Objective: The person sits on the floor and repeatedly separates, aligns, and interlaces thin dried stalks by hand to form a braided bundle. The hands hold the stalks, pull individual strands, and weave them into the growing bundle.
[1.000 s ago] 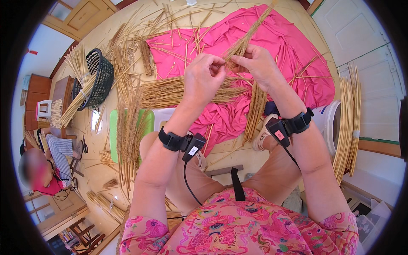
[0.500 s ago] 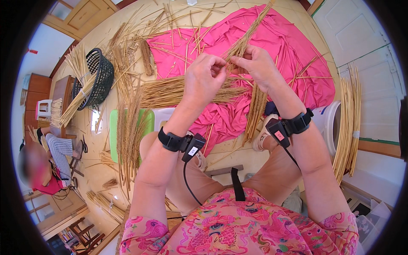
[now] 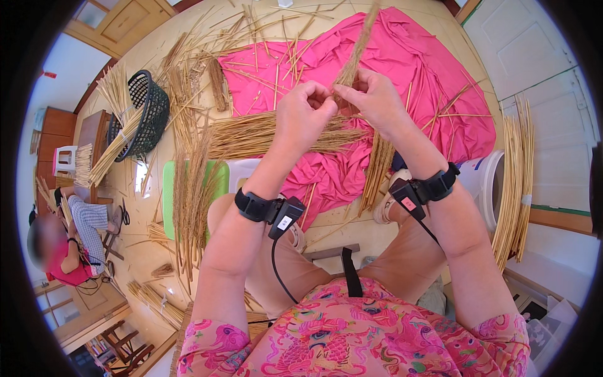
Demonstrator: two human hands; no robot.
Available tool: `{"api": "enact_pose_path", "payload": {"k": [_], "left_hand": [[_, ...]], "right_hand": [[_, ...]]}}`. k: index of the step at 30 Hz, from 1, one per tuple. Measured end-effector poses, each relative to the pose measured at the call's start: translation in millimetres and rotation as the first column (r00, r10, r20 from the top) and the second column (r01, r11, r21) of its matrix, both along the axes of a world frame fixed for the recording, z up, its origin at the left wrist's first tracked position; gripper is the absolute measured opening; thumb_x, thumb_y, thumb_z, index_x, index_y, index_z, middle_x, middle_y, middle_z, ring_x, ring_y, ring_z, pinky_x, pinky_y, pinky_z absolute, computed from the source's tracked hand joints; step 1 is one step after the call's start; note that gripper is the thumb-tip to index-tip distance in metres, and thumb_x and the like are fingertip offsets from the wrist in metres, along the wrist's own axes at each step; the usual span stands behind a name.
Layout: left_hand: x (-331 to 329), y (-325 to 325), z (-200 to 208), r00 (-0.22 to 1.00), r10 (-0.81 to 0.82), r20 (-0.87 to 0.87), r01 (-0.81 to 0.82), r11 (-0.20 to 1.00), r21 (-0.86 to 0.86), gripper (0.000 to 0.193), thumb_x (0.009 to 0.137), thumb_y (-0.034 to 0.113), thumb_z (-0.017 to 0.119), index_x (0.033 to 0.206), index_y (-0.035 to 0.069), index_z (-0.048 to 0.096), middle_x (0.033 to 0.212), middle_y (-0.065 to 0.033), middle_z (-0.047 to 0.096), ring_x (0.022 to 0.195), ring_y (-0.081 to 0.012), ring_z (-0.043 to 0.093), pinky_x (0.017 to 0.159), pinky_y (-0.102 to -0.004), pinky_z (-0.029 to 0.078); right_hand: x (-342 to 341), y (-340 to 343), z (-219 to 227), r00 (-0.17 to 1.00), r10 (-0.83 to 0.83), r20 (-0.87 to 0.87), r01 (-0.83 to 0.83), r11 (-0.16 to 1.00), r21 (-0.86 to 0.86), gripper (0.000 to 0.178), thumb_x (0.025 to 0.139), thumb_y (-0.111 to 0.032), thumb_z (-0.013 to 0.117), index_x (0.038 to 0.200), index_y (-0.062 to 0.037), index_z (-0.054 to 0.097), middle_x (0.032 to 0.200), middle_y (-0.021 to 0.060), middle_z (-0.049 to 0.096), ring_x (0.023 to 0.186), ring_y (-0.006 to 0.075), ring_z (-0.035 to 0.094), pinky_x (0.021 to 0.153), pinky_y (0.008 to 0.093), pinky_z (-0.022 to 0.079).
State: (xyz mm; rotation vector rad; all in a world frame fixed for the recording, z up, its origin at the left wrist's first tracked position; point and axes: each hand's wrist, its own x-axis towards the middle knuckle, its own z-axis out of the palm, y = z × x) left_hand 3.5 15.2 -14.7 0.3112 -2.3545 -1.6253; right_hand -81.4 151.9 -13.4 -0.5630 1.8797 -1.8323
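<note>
Between my hands, a slim bundle of dried grass stalks [image 3: 356, 56] points away from me over the pink cloth, its lower end at my fingers. My right hand [image 3: 378, 105] is closed round that lower end, thumb on top. Beside it my left hand [image 3: 304, 118] is pinched shut, its fingertips touching the bundle's end; what they hold there is too small to make out. Below my hands, a thick pile of stalks with feathery heads [image 3: 251, 135] lies across the cloth.
The rumpled pink cloth [image 3: 440, 75] covers the floor ahead. At left are a green stool [image 3: 168, 201] bearing stalks, a dark basket [image 3: 157, 103] and a seated person [image 3: 66, 251]. A white bucket [image 3: 487, 182] and upright stalks [image 3: 512, 188] stand right.
The bundle's far tip has swung left, so the bundle is more upright. My right hand has shifted slightly left. At the far left, the other person's forearm has come into sight.
</note>
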Motion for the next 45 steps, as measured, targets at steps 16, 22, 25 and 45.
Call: {"api": "enact_pose_path", "payload": {"k": [16, 22, 25, 45], "left_hand": [[1, -2, 0, 0.994, -0.011, -0.107, 0.013, 1.000, 0.015, 0.007, 0.079, 0.004, 0.059, 0.085, 0.000, 0.058, 0.072, -0.0017, 0.058, 0.063, -0.0071, 0.054, 0.058, -0.0222, 0.045], [-2, 9, 0, 0.981, 0.039, -0.189, -0.053, 0.996, -0.066, 0.013, 0.074, 0.004, 0.066, 0.084, 0.000, 0.059, 0.072, -0.0060, 0.060, 0.062, -0.0113, 0.057, 0.058, -0.0253, 0.049], [-1, 12, 3, 0.961, 0.068, -0.270, -0.113, 0.981, -0.156, 0.012, 0.074, 0.002, 0.067, 0.085, 0.001, 0.061, 0.074, -0.0054, 0.059, 0.061, -0.0112, 0.057, 0.057, -0.0245, 0.048], [1, 5, 1, 0.995, 0.078, -0.064, -0.083, 0.994, -0.076, 0.010, 0.077, 0.008, 0.065, 0.082, -0.001, 0.064, 0.068, -0.0028, 0.061, 0.060, -0.0067, 0.056, 0.057, -0.0225, 0.046]], "right_hand": [[-4, 2, 4, 0.983, -0.093, -0.157, 0.107, 0.991, 0.085, 0.019, 0.088, -0.018, 0.062, 0.088, 0.0009, 0.059, 0.071, 0.0035, 0.060, 0.061, 0.0084, 0.052, 0.055, 0.0250, 0.043], [-4, -1, -4, 0.982, -0.099, -0.163, 0.106, 0.994, 0.034, 0.021, 0.086, -0.018, 0.063, 0.085, 0.0027, 0.058, 0.069, 0.0060, 0.061, 0.059, 0.0100, 0.055, 0.052, 0.0267, 0.045], [0, -1, 0, 0.987, -0.086, -0.135, 0.093, 0.995, 0.045, 0.021, 0.086, -0.018, 0.063, 0.086, 0.0026, 0.058, 0.069, 0.0062, 0.061, 0.060, 0.0101, 0.055, 0.051, 0.0269, 0.045], [3, -5, -2, 0.982, -0.073, -0.175, 0.085, 0.994, 0.063, 0.021, 0.086, -0.017, 0.063, 0.089, 0.0038, 0.058, 0.073, 0.0086, 0.063, 0.061, 0.0120, 0.059, 0.054, 0.0270, 0.049]]}}
